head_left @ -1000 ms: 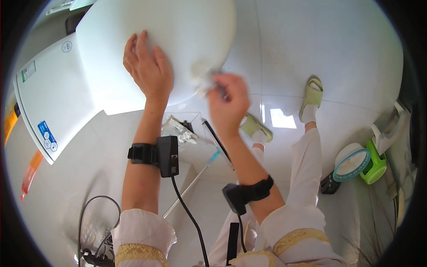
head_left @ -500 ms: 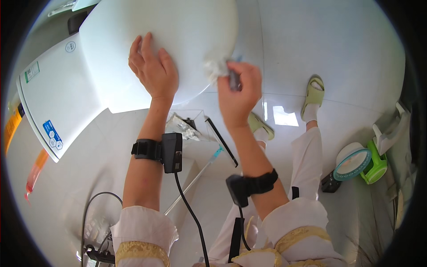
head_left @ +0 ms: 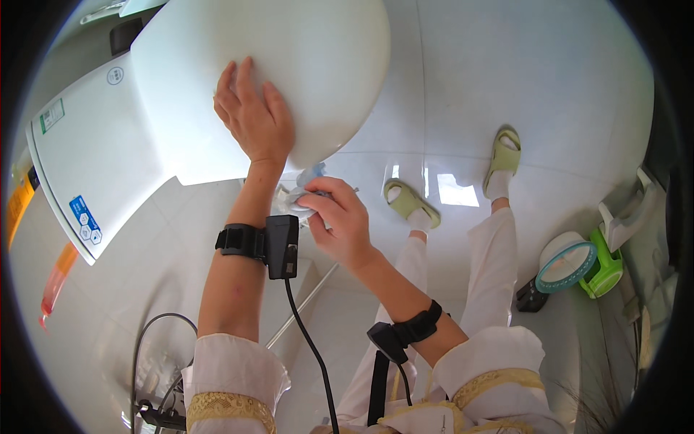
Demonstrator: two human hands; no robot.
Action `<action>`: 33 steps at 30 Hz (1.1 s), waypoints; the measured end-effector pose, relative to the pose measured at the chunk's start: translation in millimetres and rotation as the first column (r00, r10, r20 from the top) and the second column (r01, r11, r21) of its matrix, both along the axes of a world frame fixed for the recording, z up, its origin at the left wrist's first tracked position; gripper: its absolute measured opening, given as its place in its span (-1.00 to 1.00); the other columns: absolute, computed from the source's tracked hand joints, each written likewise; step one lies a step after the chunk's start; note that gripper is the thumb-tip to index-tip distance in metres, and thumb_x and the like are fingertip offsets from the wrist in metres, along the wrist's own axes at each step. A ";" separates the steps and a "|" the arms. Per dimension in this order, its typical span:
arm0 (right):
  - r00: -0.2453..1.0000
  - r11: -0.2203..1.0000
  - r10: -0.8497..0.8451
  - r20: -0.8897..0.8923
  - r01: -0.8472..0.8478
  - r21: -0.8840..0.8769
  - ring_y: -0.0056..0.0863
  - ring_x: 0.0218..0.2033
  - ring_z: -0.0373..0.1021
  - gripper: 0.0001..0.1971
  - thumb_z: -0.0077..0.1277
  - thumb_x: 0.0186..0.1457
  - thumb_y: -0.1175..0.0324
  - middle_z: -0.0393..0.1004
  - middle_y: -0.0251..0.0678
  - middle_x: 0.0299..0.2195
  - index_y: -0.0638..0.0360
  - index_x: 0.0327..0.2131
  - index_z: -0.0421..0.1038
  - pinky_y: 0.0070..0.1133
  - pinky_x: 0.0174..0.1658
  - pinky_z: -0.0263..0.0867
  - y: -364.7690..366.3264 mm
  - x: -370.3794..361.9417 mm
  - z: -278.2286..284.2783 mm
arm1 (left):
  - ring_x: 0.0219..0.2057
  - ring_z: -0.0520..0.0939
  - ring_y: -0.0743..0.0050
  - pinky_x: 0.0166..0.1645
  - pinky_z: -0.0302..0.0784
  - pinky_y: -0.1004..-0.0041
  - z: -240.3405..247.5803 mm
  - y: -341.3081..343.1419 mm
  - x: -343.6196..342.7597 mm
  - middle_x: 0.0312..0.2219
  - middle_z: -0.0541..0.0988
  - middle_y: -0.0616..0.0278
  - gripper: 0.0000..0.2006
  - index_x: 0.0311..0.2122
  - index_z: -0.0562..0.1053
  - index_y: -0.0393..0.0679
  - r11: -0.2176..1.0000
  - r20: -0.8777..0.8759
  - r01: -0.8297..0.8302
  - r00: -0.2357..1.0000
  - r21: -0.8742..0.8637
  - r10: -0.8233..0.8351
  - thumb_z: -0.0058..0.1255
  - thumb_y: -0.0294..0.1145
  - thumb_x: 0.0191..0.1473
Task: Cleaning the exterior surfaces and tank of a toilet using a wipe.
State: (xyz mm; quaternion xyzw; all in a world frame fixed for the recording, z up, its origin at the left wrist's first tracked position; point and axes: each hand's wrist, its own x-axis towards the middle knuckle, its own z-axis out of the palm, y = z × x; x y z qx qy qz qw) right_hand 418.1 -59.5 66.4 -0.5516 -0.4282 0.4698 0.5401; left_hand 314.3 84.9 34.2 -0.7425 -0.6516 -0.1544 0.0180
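Note:
My left hand (head_left: 256, 119) lies flat on the closed white toilet lid (head_left: 325, 65), its fingers stretched out and somewhat apart. Just beyond the lid's near edge, my right hand (head_left: 340, 220) pinches a crumpled whitish wipe (head_left: 298, 194) between thumb and fingers. A bluish end (head_left: 312, 172) sticks out above it, and I cannot tell if that is part of the wipe. The right hand is apart from the lid and close to my left forearm. It largely covers the litter bin below, which the earlier view shows with crumpled waste.
The toilet tank (head_left: 94, 159) with stickers stands at the left, orange and red bottles (head_left: 58, 286) beside it. A thin pole (head_left: 300, 307) slants below my arms. My green slippers (head_left: 412, 202) are on the shiny tiles. At right are a blue-rimmed basin (head_left: 569, 266) and a green plastic item (head_left: 603, 271).
My right hand has moved left and toward me with the wipe, off the lid's right edge to above the bin. My left hand has stayed on the lid, shifting slightly.

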 end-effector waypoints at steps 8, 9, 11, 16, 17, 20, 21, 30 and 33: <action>0.956 0.963 -0.203 0.209 0.234 -0.133 -0.38 -0.49 0.41 -0.72 0.12 -0.31 0.65 0.42 -0.31 -0.38 0.15 -0.40 0.45 -0.52 -0.46 0.36 28.7 27.4 -28.5 | 0.13 0.18 0.04 0.21 0.03 0.16 -3.5 3.1 5.2 0.09 0.23 0.04 -0.58 0.10 0.31 -0.14 1.000 -0.004 0.027 1.000 -0.012 -0.027 -0.16 -0.38 0.09; 0.958 0.964 -0.198 0.209 0.229 -0.135 -0.38 -0.49 0.41 -0.72 0.12 -0.31 0.65 0.42 -0.31 -0.38 0.15 -0.40 0.45 -0.52 -0.46 0.36 31.3 27.3 -30.4 | 0.13 0.18 0.04 0.21 0.03 0.16 -3.8 2.9 6.7 0.09 0.23 0.04 -0.58 0.10 0.31 -0.14 1.000 -0.004 0.022 1.000 -0.014 -0.022 -0.16 -0.38 0.09; 0.949 0.967 -0.173 0.265 0.214 -0.136 -0.37 -0.48 0.41 -0.74 0.13 -0.32 0.64 0.42 -0.30 -0.39 0.17 -0.43 0.42 -0.52 -0.46 0.37 35.0 25.1 -33.1 | 0.08 0.22 -0.06 0.18 0.09 0.10 -5.2 2.3 8.2 0.09 0.23 0.06 -0.57 0.08 0.33 -0.12 1.000 0.003 -0.010 1.000 -0.024 0.010 -0.12 -0.36 0.04; 0.907 0.970 -0.226 0.354 0.244 -0.006 -0.34 -0.46 0.41 -0.73 0.14 -0.33 0.64 0.42 -0.29 -0.40 0.17 -0.43 0.40 -0.52 -0.44 0.37 47.5 43.2 -39.0 | 0.10 0.21 -0.02 0.18 0.09 0.12 -6.2 1.2 9.9 0.09 0.23 0.06 -0.57 0.08 0.32 -0.11 1.000 0.010 -0.013 1.000 -0.023 0.013 -0.13 -0.38 0.06; 0.888 0.963 -0.255 0.382 0.271 0.013 -0.33 -0.46 0.41 -0.73 0.13 -0.33 0.64 0.42 -0.28 -0.40 0.17 -0.43 0.40 -0.52 -0.43 0.37 52.5 47.7 -39.1 | 0.12 0.20 0.02 0.19 0.08 0.15 -7.2 1.1 10.8 0.09 0.25 0.05 -0.58 0.09 0.32 -0.11 0.999 0.020 -0.024 0.999 -0.025 0.025 -0.15 -0.39 0.07; 0.877 0.957 -0.266 0.401 0.289 0.003 -0.32 -0.46 0.40 -0.73 0.12 -0.31 0.65 0.41 -0.28 -0.41 0.15 -0.42 0.40 -0.51 -0.43 0.36 52.1 46.5 -39.2 | 0.12 0.20 0.01 0.19 0.09 0.16 -8.9 -0.7 10.6 0.10 0.24 0.05 -0.58 0.09 0.33 -0.11 0.999 0.019 -0.039 0.999 -0.027 0.039 -0.14 -0.38 0.07; 0.866 0.950 -0.281 0.415 0.311 -0.005 -0.32 -0.46 0.40 -0.73 0.11 -0.30 0.64 0.41 -0.28 -0.41 0.15 -0.41 0.40 -0.50 -0.43 0.36 50.8 44.7 -38.9 | 0.12 0.20 0.01 0.19 0.09 0.16 -8.9 -0.6 10.4 0.10 0.24 0.05 -0.58 0.09 0.33 -0.11 0.999 0.020 -0.045 0.999 -0.025 0.046 -0.14 -0.38 0.07; 0.998 0.961 0.061 0.034 -0.049 -0.271 -0.40 -0.37 0.39 -0.76 0.00 -0.20 0.68 0.40 -0.29 -0.33 0.19 -0.39 0.49 -0.56 -0.36 0.32 -2.5 37.7 -35.5 | 0.10 0.22 0.03 0.19 0.09 0.17 -8.8 -2.0 9.0 0.10 0.25 0.07 -0.59 0.08 0.34 -0.10 0.998 0.003 -0.053 0.999 -0.035 0.053 -0.13 -0.36 0.07; 0.996 0.972 0.036 -0.076 -0.053 -0.229 -0.44 -0.35 0.37 -0.68 -0.11 -0.17 0.75 0.38 -0.27 -0.30 0.20 -0.34 0.51 -0.61 -0.35 0.30 13.9 47.9 -27.2 | 0.10 0.22 0.03 0.19 0.09 0.17 -7.1 3.0 7.7 0.10 0.24 0.07 -0.59 0.08 0.34 -0.10 1.000 -0.013 -0.022 1.000 0.006 0.022 -0.13 -0.36 0.07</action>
